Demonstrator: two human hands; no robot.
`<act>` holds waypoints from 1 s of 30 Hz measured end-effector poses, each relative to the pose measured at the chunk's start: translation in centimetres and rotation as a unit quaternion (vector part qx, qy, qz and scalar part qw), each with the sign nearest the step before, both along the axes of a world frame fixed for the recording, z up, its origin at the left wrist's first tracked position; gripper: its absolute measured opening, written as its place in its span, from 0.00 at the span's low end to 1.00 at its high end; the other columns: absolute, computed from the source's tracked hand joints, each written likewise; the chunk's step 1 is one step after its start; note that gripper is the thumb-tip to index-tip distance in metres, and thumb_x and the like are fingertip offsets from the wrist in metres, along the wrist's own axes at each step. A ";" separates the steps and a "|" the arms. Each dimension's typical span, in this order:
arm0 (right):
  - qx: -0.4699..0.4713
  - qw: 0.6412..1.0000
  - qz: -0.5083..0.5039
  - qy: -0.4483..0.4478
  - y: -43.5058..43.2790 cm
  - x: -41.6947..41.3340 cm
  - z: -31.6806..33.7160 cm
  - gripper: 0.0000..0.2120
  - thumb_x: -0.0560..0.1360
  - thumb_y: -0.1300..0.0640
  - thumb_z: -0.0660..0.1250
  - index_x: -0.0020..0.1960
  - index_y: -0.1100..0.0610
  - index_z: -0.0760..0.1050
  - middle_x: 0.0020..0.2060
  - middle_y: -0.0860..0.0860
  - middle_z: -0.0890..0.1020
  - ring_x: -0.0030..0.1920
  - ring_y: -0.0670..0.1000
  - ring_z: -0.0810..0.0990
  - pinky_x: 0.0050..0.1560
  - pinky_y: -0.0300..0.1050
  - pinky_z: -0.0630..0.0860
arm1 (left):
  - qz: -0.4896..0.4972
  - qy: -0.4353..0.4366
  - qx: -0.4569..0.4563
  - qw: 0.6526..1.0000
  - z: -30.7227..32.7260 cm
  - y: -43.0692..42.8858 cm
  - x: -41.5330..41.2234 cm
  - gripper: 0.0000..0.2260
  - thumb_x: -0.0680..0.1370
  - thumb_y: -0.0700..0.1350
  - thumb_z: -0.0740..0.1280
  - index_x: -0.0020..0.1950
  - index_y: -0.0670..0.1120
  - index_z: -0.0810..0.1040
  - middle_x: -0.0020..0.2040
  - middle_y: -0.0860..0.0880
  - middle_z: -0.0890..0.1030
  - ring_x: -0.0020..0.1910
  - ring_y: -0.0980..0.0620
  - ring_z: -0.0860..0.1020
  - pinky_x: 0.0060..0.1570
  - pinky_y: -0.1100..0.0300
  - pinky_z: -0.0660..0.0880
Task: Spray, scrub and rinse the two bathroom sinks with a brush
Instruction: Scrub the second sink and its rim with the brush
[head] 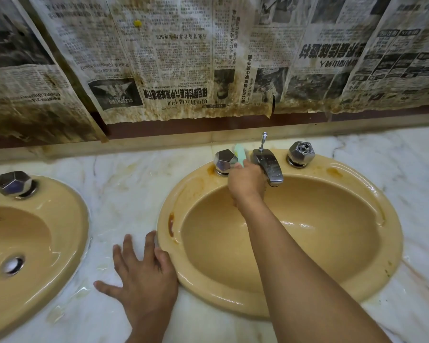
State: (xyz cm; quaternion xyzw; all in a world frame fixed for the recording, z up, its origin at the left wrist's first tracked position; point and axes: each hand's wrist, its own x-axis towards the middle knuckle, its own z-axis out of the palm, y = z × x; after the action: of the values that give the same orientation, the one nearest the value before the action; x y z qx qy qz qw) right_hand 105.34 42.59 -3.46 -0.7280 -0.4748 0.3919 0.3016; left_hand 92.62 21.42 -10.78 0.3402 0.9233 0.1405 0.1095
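Fingers (235, 169) of the right hand (247, 180): curled round the lower end of a pale green brush (240, 153), seen from the back of the hand (the grip itself is hidden).

Brush: upper end stands out above the hand, at the back rim of the centre sink (282, 300), in the gap between the nearer chrome knob (225, 160) and the spout (269, 165). Bristles cannot be made out.

Fingers (128, 246) of the left hand (144, 271): straight and spread wide, flat on the wet marble counter (124, 184), lower centre of the frame; the thumb side touches the outer rim of the centre sink.

Centre sink: mustard-yellow oval basin, wet. Rust-brown stains (171, 225) on its left rim and near both knobs.

Fittings, upper centre: spout with a thin pull rod (263, 139) behind it; second faceted knob (301, 153) to the right of the spout.

Left-edge sink (67, 219): same colour, partly cut off by the frame, with one faceted knob (14, 183) and a chrome drain (11, 264).

Wall, top of the frame: stained, yellowed newspaper sheets (174, 58), pasted upside down, lower edges ragged.
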 end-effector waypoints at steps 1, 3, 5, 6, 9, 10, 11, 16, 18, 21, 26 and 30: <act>-0.006 1.000 0.011 -0.009 -1.0 0.1 0.0 0.16 0.83 0.51 0.56 0.66 0.53 0.76 0.57 0.57 0.79 0.56 0.63 0.79 0.53 0.63 0.81 | -0.001 -0.001 0.005 1.000 0.1 0.0 0.1 0.24 0.79 0.58 0.42 0.74 0.68 0.62 0.82 0.53 0.55 0.82 0.52 0.45 0.71 0.24 0.42; -0.034 0.999 0.033 -0.020 -3.7 0.8 0.0 0.16 0.83 0.52 0.56 0.67 0.53 0.75 0.52 0.55 0.77 0.59 0.64 0.77 0.54 0.63 0.81 | 0.000 -0.001 0.010 1.000 0.2 0.0 0.1 0.25 0.79 0.58 0.41 0.74 0.68 0.63 0.82 0.53 0.55 0.82 0.53 0.45 0.71 0.24 0.41; -0.039 0.997 0.036 -0.048 -4.9 1.3 0.3 0.16 0.84 0.52 0.56 0.69 0.53 0.74 0.52 0.54 0.75 0.61 0.61 0.74 0.54 0.62 0.81 | 0.000 0.002 0.008 1.000 0.2 0.0 0.0 0.26 0.79 0.59 0.41 0.75 0.67 0.63 0.82 0.53 0.54 0.82 0.53 0.45 0.72 0.24 0.41; -0.032 0.997 0.033 -0.058 -4.4 1.3 0.6 0.17 0.84 0.53 0.56 0.69 0.54 0.74 0.55 0.55 0.76 0.61 0.61 0.74 0.54 0.61 0.80 | 0.001 0.003 0.007 1.000 0.1 0.0 0.0 0.26 0.79 0.59 0.41 0.75 0.67 0.63 0.82 0.53 0.54 0.82 0.53 0.45 0.72 0.25 0.41; -0.040 0.997 0.023 -0.058 -0.3 0.3 1.5 0.17 0.83 0.53 0.58 0.68 0.59 0.75 0.62 0.60 0.77 0.60 0.62 0.77 0.52 0.51 0.78 | 0.001 0.003 0.001 1.000 -0.1 0.0 -0.1 0.24 0.80 0.58 0.42 0.74 0.68 0.61 0.82 0.53 0.54 0.82 0.53 0.45 0.71 0.24 0.42; -0.050 0.998 0.005 -0.040 1.1 0.0 1.8 0.17 0.83 0.53 0.59 0.67 0.60 0.75 0.62 0.60 0.78 0.58 0.63 0.79 0.53 0.51 0.78 | 0.001 0.001 0.000 1.000 -0.1 0.1 -0.1 0.22 0.81 0.57 0.43 0.74 0.68 0.61 0.82 0.53 0.54 0.82 0.53 0.44 0.71 0.24 0.42; -0.059 0.998 -0.014 -0.019 2.3 -0.2 1.9 0.17 0.83 0.53 0.60 0.66 0.61 0.75 0.61 0.61 0.78 0.57 0.63 0.80 0.54 0.54 0.80 | 0.002 -0.001 -0.002 1.000 -0.2 0.1 -0.2 0.21 0.82 0.57 0.45 0.74 0.68 0.61 0.82 0.53 0.54 0.82 0.53 0.44 0.72 0.24 0.42; -0.026 0.999 -0.011 -0.047 -1.3 0.4 0.6 0.16 0.83 0.53 0.56 0.65 0.56 0.76 0.54 0.59 0.80 0.54 0.63 0.78 0.52 0.61 0.82 | -0.003 0.003 -0.001 1.000 -0.1 0.2 -0.2 0.25 0.79 0.58 0.41 0.74 0.67 0.61 0.82 0.53 0.54 0.82 0.52 0.44 0.71 0.24 0.42; -0.027 0.999 -0.018 -0.039 -4.4 1.1 0.1 0.17 0.84 0.52 0.55 0.70 0.51 0.73 0.47 0.54 0.75 0.53 0.60 0.74 0.51 0.62 0.81 | -0.004 0.004 0.002 1.000 0.0 0.2 -0.2 0.25 0.79 0.58 0.41 0.74 0.67 0.62 0.82 0.53 0.54 0.82 0.52 0.45 0.71 0.24 0.42; -0.034 0.998 -0.045 -0.006 -5.0 1.1 -0.4 0.18 0.85 0.51 0.55 0.73 0.48 0.71 0.40 0.49 0.69 0.56 0.61 0.75 0.50 0.63 0.81 | -0.006 0.003 0.001 1.000 0.2 0.2 -0.2 0.25 0.79 0.58 0.41 0.75 0.67 0.62 0.82 0.53 0.54 0.82 0.52 0.44 0.71 0.24 0.41; -0.006 0.999 -0.009 -0.041 -0.3 -0.2 -0.1 0.17 0.84 0.52 0.56 0.68 0.56 0.75 0.59 0.59 0.79 0.58 0.62 0.78 0.52 0.51 0.77 | -0.006 -0.002 -0.006 1.000 0.2 0.2 -0.3 0.24 0.80 0.58 0.42 0.75 0.67 0.61 0.82 0.53 0.53 0.82 0.52 0.44 0.71 0.24 0.42; -0.015 0.999 0.017 -0.034 -2.2 0.2 0.0 0.15 0.83 0.50 0.56 0.62 0.53 0.77 0.53 0.56 0.79 0.56 0.63 0.78 0.51 0.60 0.81 | -0.002 -0.014 -0.002 1.000 0.0 0.3 -0.4 0.20 0.83 0.55 0.49 0.76 0.66 0.61 0.82 0.52 0.54 0.82 0.51 0.44 0.71 0.23 0.42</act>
State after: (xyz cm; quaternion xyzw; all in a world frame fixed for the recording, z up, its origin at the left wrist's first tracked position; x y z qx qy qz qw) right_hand 105.58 40.39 -3.48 -0.7372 -0.4911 0.3789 0.2679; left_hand 92.24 21.69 -10.82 0.3395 0.9215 0.1432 0.1228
